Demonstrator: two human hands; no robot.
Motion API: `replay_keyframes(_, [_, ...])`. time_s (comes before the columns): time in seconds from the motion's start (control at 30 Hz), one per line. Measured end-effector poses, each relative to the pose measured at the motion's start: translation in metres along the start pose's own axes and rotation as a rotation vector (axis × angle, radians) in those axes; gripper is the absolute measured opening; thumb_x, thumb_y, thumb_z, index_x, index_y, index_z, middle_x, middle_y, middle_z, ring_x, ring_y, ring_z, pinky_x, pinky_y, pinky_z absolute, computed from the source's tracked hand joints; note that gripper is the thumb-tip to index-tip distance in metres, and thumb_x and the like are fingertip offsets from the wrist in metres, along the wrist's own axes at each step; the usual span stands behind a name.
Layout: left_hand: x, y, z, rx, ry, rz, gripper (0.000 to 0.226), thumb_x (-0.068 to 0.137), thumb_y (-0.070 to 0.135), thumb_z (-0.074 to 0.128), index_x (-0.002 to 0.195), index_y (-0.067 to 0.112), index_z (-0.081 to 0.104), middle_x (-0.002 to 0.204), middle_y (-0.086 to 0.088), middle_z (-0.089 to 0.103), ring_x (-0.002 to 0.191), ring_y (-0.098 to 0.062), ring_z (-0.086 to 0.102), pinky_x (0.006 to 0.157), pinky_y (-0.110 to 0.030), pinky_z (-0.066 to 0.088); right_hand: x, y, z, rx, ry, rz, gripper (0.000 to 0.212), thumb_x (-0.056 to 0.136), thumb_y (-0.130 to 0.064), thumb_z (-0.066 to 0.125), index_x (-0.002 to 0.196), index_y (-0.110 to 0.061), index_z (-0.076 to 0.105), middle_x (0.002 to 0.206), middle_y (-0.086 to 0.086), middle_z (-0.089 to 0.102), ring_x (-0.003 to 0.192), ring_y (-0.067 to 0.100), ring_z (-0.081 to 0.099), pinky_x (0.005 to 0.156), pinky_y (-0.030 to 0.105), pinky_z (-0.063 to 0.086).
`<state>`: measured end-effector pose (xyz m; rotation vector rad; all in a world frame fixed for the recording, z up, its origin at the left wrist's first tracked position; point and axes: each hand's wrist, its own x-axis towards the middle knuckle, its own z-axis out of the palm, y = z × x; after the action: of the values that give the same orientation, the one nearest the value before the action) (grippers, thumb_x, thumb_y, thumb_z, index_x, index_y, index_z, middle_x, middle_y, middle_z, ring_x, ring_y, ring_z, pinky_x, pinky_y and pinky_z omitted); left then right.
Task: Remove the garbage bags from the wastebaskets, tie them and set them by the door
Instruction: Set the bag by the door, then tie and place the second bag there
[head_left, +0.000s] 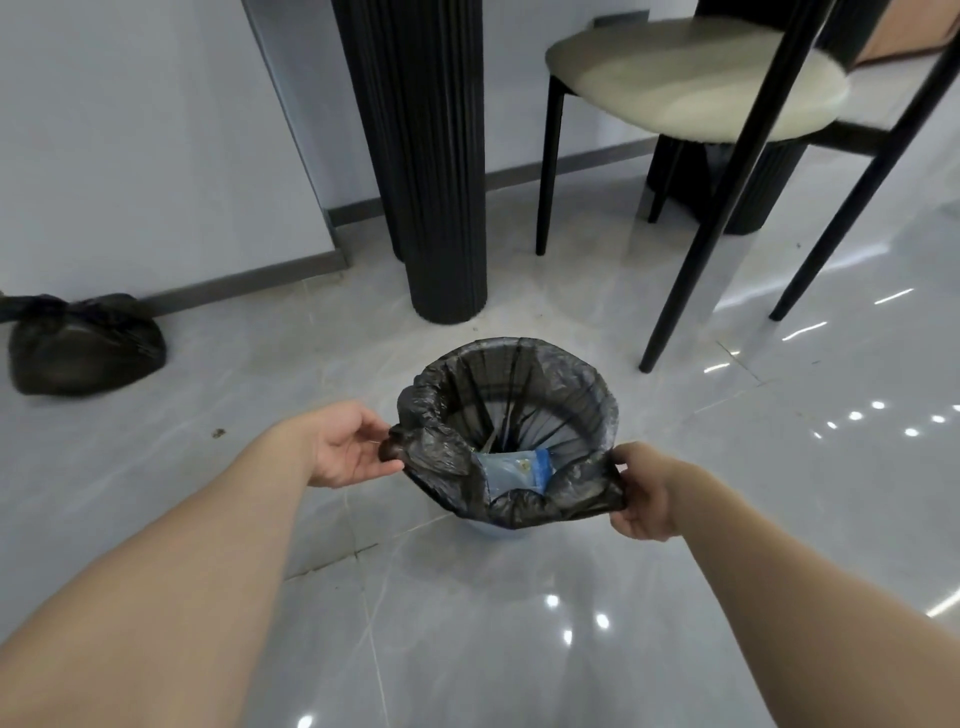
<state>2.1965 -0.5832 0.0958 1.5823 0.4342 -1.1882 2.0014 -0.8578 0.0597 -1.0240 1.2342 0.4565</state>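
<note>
A black garbage bag (563, 395) lines a small pale wastebasket (493, 531) that stands on the floor in the middle of the view; only a sliver of the basket shows below the bag. Blue plastic trash (517, 467) lies inside. My left hand (348, 447) pinches the bag's rim on its left side. My right hand (641, 493) grips the rim at the near right and pulls it outward. A second black bag (85, 345), tied shut, sits on the floor at the far left against the wall.
A black fluted table leg (436, 171) stands just behind the basket. A chair with a cream seat (696, 78) and thin black legs is at the back right. A white wall with a grey skirting board runs along the left. The glossy grey tile floor (467, 623) surrounds the basket.
</note>
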Motion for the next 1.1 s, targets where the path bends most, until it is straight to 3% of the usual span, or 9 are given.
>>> replay_keyframes(0.13, [-0.002, 0.004, 0.006, 0.041, -0.010, 0.028, 0.014, 0.092, 0.014, 0.054, 0.087, 0.001, 0.057, 0.062, -0.013, 0.068, 0.048, -0.021, 0.067, 0.046, -0.034, 0.059, -0.005, -0.005, -0.006, 0.094, -0.064, -0.104, 0.033, 0.095, -0.035, 0.039, 0.083, -0.010, 0.058, 0.068, 0.006, 0.064, 0.066, 0.021, 0.058, 0.066, 0.030, 0.048])
replay_keyframes(0.3, [-0.005, 0.009, 0.003, -0.026, -0.098, 0.096, 0.024, 0.093, 0.029, 0.052, 0.099, 0.007, 0.059, 0.074, -0.015, 0.068, 0.059, -0.026, 0.070, 0.060, -0.040, 0.062, -0.008, -0.011, -0.013, 0.190, -0.109, -0.241, 0.021, 0.093, -0.028, 0.050, 0.084, -0.011, 0.059, 0.073, 0.004, 0.062, 0.069, 0.019, 0.057, 0.070, 0.032, 0.048])
replay_keyframes(0.57, [-0.007, 0.016, 0.006, -0.216, -0.045, 0.102, 0.022, 0.098, 0.020, 0.046, 0.102, -0.001, 0.053, 0.071, -0.021, 0.071, 0.049, -0.024, 0.069, 0.040, -0.025, 0.054, -0.006, -0.030, -0.012, 0.237, -0.129, -0.290, 0.027, 0.098, -0.024, 0.043, 0.087, -0.009, 0.063, 0.075, 0.002, 0.069, 0.070, 0.015, 0.065, 0.059, 0.027, 0.050])
replay_keyframes(0.73, [-0.003, 0.015, 0.015, -0.082, -0.015, 0.079, 0.018, 0.097, 0.015, 0.046, 0.098, -0.001, 0.053, 0.068, -0.020, 0.069, 0.051, -0.026, 0.070, 0.042, -0.029, 0.057, -0.007, -0.039, -0.013, 0.190, -0.131, -0.325, 0.027, 0.099, -0.020, 0.043, 0.092, -0.004, 0.063, 0.075, 0.006, 0.072, 0.061, 0.015, 0.069, 0.053, 0.022, 0.057])
replay_keyframes(0.93, [-0.003, 0.015, 0.019, 0.049, -0.019, 0.072, 0.021, 0.098, 0.023, 0.044, 0.094, 0.006, 0.055, 0.071, -0.014, 0.071, 0.055, -0.024, 0.069, 0.047, -0.029, 0.058, -0.007, -0.040, -0.015, 0.022, -0.013, -0.252, 0.021, 0.099, -0.016, 0.043, 0.096, -0.003, 0.059, 0.089, 0.015, 0.068, 0.073, 0.026, 0.067, 0.069, 0.039, 0.060])
replay_keyframes(1.03, [-0.001, 0.017, 0.022, 0.033, 0.015, 0.112, 0.019, 0.098, 0.022, 0.044, 0.091, 0.008, 0.055, 0.066, -0.011, 0.069, 0.052, -0.021, 0.068, 0.047, -0.028, 0.058, -0.008, -0.044, -0.015, 0.014, -0.007, -0.293, 0.025, 0.095, -0.020, 0.048, 0.102, -0.001, 0.063, 0.096, 0.012, 0.062, 0.080, 0.025, 0.059, 0.085, 0.034, 0.049])
replay_keyframes(1.1, [0.000, 0.016, 0.022, 0.051, 0.048, 0.103, 0.017, 0.096, 0.020, 0.047, 0.088, 0.008, 0.056, 0.057, -0.008, 0.067, 0.042, -0.016, 0.064, 0.041, -0.023, 0.055, -0.007, -0.049, -0.015, 0.074, -0.028, -0.335, 0.028, 0.092, -0.021, 0.049, 0.111, -0.006, 0.062, 0.091, 0.009, 0.058, 0.074, 0.021, 0.053, 0.078, 0.030, 0.045])
